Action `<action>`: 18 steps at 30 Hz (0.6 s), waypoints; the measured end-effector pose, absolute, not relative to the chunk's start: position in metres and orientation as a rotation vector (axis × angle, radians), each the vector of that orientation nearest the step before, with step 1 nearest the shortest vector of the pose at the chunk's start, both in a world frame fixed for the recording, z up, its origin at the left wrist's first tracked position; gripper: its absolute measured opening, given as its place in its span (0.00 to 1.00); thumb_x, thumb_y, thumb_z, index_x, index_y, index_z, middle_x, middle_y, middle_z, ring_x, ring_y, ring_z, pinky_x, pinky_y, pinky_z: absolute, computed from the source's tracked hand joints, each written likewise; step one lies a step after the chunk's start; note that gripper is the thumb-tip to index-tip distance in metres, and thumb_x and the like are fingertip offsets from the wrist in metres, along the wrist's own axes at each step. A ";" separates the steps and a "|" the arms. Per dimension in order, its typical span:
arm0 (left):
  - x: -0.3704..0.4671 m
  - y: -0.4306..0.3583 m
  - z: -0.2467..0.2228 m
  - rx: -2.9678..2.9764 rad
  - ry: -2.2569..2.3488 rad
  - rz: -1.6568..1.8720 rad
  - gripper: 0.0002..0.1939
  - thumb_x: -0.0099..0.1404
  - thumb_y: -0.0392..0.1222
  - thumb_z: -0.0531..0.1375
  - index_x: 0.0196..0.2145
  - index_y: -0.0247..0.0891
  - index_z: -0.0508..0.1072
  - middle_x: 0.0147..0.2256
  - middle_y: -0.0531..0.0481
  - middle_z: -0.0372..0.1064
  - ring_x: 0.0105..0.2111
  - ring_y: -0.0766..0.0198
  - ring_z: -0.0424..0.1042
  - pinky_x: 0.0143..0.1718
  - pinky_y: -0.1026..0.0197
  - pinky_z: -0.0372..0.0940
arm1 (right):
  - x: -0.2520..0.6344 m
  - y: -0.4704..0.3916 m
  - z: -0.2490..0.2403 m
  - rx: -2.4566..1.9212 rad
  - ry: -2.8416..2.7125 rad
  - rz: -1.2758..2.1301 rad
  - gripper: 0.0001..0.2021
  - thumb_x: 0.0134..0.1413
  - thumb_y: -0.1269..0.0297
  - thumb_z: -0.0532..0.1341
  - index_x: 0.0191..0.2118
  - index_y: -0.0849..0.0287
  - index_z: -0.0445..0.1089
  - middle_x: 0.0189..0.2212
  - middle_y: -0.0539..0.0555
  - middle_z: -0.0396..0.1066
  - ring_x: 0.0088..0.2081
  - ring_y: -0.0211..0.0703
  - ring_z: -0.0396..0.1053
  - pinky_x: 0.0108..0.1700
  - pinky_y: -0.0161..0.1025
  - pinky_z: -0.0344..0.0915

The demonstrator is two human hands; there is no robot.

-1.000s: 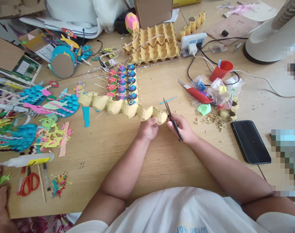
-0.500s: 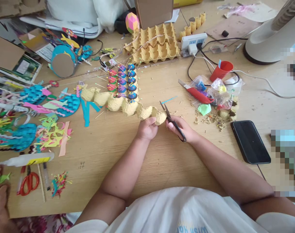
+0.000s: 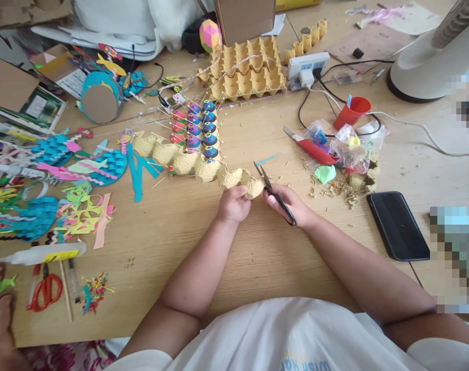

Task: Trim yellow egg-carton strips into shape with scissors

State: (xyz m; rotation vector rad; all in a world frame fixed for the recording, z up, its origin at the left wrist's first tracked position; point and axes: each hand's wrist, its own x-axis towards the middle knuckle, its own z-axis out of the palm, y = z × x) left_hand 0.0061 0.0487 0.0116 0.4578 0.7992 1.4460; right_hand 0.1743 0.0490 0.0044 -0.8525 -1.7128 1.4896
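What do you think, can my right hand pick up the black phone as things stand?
Probably not straight away: your right hand is holding the black-handled scissors, so it would likely need to set them down first. The phone lies uncovered to the right.

A big light-brown wooden table (image 3: 160,288) spreads out wide, with thin lines running through its wood. Soft, pale light shines on its right side. A brown box (image 3: 245,20) stands at the back.
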 end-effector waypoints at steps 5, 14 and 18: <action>0.006 0.049 0.012 0.445 0.803 1.454 0.20 0.38 0.42 0.70 0.32 0.44 0.72 0.26 0.59 0.73 0.21 0.71 0.62 0.24 0.63 0.58 | 0.175 0.049 0.003 -0.872 -1.691 1.508 0.33 0.57 0.27 0.65 0.28 0.55 0.60 0.24 0.44 0.54 0.27 0.34 0.51 0.30 0.37 0.50; 0.006 0.047 0.010 0.452 0.775 1.452 0.18 0.40 0.41 0.70 0.32 0.43 0.75 0.26 0.58 0.74 0.23 0.69 0.66 0.23 0.64 0.58 | 0.174 0.050 -0.002 -0.941 -1.596 1.419 0.32 0.52 0.29 0.70 0.27 0.55 0.63 0.22 0.44 0.55 0.26 0.34 0.52 0.30 0.37 0.51; 0.007 0.047 0.011 0.518 0.721 1.444 0.21 0.40 0.46 0.77 0.31 0.43 0.76 0.24 0.58 0.70 0.23 0.70 0.65 0.23 0.65 0.57 | 0.173 0.048 -0.001 -0.922 -1.427 1.327 0.31 0.55 0.29 0.68 0.33 0.55 0.67 0.26 0.46 0.62 0.28 0.36 0.57 0.32 0.38 0.57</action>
